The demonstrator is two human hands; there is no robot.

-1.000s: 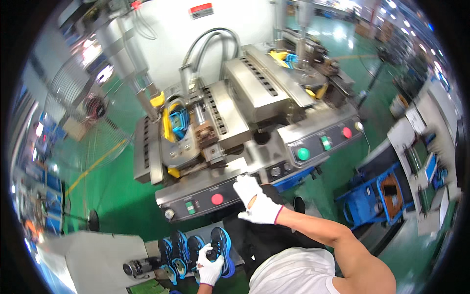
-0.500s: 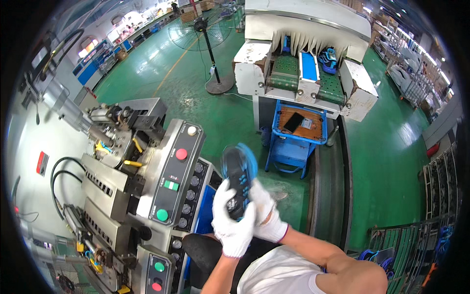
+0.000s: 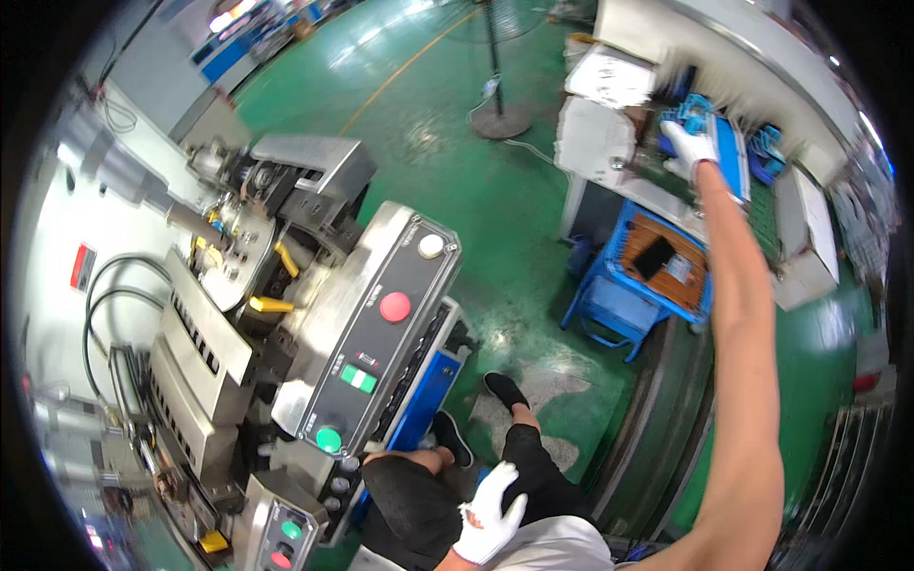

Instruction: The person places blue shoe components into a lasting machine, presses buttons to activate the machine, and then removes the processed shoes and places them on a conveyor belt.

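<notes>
Two white-gloved hands were far apart in this view. The right hand [image 3: 687,147] was stretched out at the end of a bare arm toward a grey machine [image 3: 609,133] across the green floor [image 3: 457,143], its fingers closed around a blue part [image 3: 698,112] that sat at the upper edge of a narrow blue belt [image 3: 731,157]; the part was blurred, so its exact shape could not be told. The left hand [image 3: 490,514] lay low, near the person's own dark-clothed lap, fingers spread apart and holding nothing. Just below the far machine stood a blue cart [image 3: 609,305] with a brown tray [image 3: 666,262] carrying a dark flat object. To the left stood a metal press with a sloped control panel [image 3: 367,343] bearing a red button [image 3: 394,306], a green button [image 3: 328,439] and a white knob [image 3: 430,246]. A fan stand [image 3: 500,119] stood on the floor behind.
</notes>
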